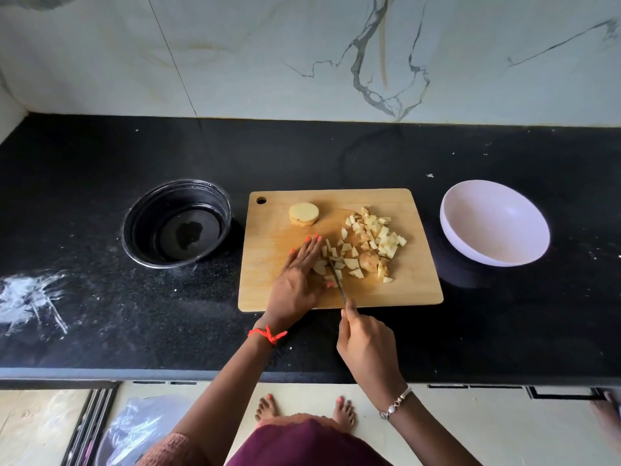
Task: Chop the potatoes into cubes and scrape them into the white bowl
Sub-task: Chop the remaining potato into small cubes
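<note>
Cutting board: we count one wooden cutting board [415,287], lying on the black countertop [100,156] between the two bowls.
Bowls: we count two. The white bowl [494,223] stands right of the board, apart from it. The black bowl [176,223] stands left of the board.
Potato cubes: we see one loose heap of potato cubes [376,238] on the board's right half, too many for an exact count.
Potato slices: we count one stack of potato slices [304,214] at the board's far left. We cannot tell the number of slices in it.
Knife: we count one knife [337,279], its blade down among the pieces near the board's front edge.
Left hand: the left hand [299,274] has its fingers straight and together, pressed flat on pieces just left of the blade.
Right hand: the right hand [366,341] is curled round the knife handle.
Wrist bands: we count two, a red thread [267,334] on the left wrist and a bracelet [396,403] on the right.
</note>
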